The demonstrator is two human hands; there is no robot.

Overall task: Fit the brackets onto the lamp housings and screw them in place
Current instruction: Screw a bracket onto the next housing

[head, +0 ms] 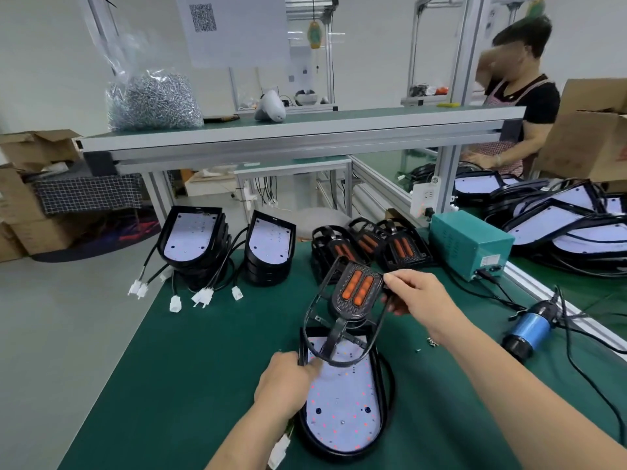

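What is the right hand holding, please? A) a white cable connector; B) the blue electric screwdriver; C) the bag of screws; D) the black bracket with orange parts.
D: the right hand pinches the bracket by its edge, above the lamp housing that the left hand grips.

1. The left hand (pixel 285 381) is held low and near, its fingers curled on the housing (pixel 342 395) rim.
2. The right hand (pixel 414 293) is raised farther out; the bracket (pixel 354 288) is pinched between thumb and fingers.
3. Both bare forearms are extended forward.
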